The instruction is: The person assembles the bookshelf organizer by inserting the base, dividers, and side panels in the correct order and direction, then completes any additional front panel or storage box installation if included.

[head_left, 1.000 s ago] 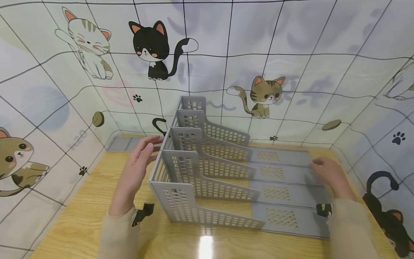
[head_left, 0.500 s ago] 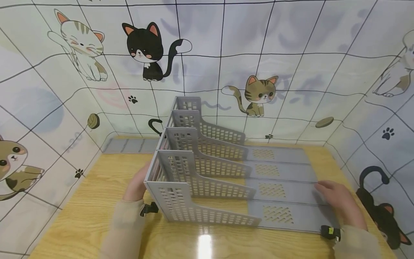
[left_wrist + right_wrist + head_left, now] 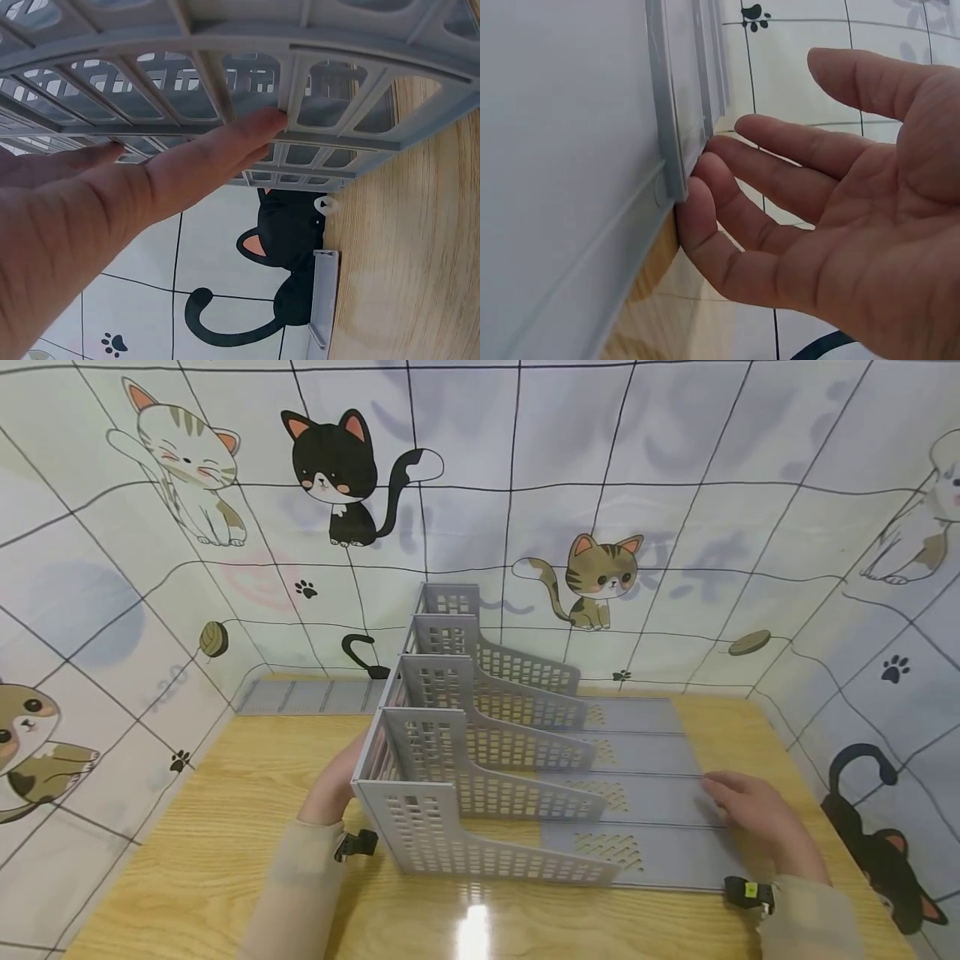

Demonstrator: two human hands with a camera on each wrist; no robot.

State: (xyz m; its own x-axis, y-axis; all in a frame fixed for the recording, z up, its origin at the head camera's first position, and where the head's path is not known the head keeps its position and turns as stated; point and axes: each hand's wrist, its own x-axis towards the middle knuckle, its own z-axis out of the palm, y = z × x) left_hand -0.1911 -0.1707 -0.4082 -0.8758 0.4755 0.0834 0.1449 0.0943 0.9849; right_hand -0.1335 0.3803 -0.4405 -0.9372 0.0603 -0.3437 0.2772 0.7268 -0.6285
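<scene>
A grey plastic file rack (image 3: 438, 847) with several upright perforated dividers stands on the wooden table. At its right lies a flat grey base panel (image 3: 682, 852) with ribs and slanted slots, its left part between the lower ends of the dividers. My left hand (image 3: 333, 785) is at the rack's tall left side, partly hidden behind it. In the left wrist view the fingers (image 3: 217, 154) lie nearly straight against the barred back. My right hand (image 3: 761, 818) touches the panel's right edge. Its fingertips (image 3: 697, 210) press there, slightly bent, with the thumb apart.
Another flat grey ribbed piece (image 3: 303, 696) lies at the table's back left, by the wall. Cat-print sheeting (image 3: 480, 510) hangs behind and along both sides. Wooden table surface (image 3: 255, 777) shows left of the rack.
The base panel has slid left, farther between the dividers, with my right hand following its edge. My left hand has moved in from the left to the rack's back.
</scene>
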